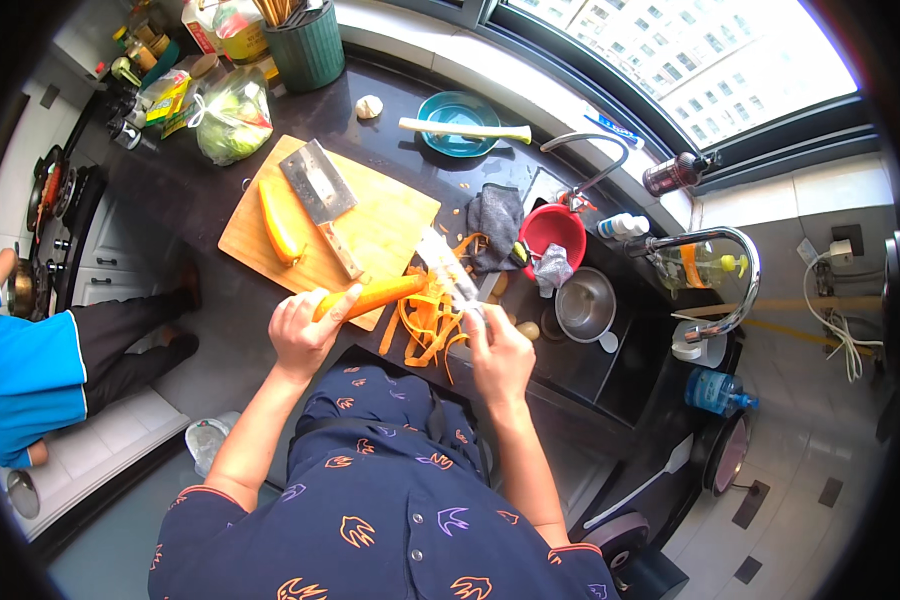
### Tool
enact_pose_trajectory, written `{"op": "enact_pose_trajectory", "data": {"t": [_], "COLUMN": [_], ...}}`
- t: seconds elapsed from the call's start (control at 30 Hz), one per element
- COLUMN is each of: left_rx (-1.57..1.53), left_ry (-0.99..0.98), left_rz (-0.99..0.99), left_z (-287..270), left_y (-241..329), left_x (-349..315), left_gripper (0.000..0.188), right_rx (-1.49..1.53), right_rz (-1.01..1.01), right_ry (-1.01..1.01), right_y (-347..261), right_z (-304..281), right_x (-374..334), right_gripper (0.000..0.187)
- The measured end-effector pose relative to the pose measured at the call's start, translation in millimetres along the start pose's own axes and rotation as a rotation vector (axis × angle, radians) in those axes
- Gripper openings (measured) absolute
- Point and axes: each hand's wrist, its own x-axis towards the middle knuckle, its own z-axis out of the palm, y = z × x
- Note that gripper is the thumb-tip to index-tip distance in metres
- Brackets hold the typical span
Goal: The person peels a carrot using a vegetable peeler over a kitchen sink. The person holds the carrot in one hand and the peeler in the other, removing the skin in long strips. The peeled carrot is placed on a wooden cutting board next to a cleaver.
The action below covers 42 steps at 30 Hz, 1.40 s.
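A carrot (385,293) is gripped by the left hand (305,328), with the fingers closed round its near end and the far end pointed at the peelings. By the right hand (502,355), also closed, a pale tool (446,262) is gripped; its shape is blurred, but it can be judged to be a peeler. Whether the carrot is touched by its blade cannot be told.

Between the hands and just beyond, orange peelings (432,318) are heaped beside the board (395,215), so a good deal of peeling can be taken as done. How much skin is left on the held carrot cannot be made out. On the board, a second carrot (278,222) is laid whole and smooth, seemingly peeled already. Beside it a cleaver (317,182) is laid flat; no cut pieces are seen there, so any slicing is judged not yet begun.

Farther off, a pale stalk (465,129) is rested across a teal bowl (448,103), near garlic (369,107). Greens (232,120) are kept bagged.
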Motion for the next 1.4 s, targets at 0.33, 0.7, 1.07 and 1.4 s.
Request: {"op": "enact_pose_trajectory", "data": {"t": [0.33, 0.7, 1.07, 1.4], "left_rx": [0.044, 0.044, -0.143, -1.939], "left_ry": [0.017, 0.024, -0.024, -0.832], "left_rz": [0.020, 0.087, -0.096, -1.117], "left_z": [-10, -5, -6, -4], "left_y": [1, -4, -18, 20], "left_x": [-6, -8, 2, 3], "left_gripper": [0.053, 0.047, 0.055, 0.080], "right_rx": [-0.370, -0.060, 0.014, 0.269], "right_rz": [0.048, -0.100, 0.251, 0.090], "right_ry": [-0.042, -0.096, -0.103, -0.105], "right_y": [50, -24, 44, 9], "right_z": [3, -7, -17, -3], "right_x": [5, -15, -3, 3], "right_gripper": [0.031, 0.027, 0.036, 0.024]}}
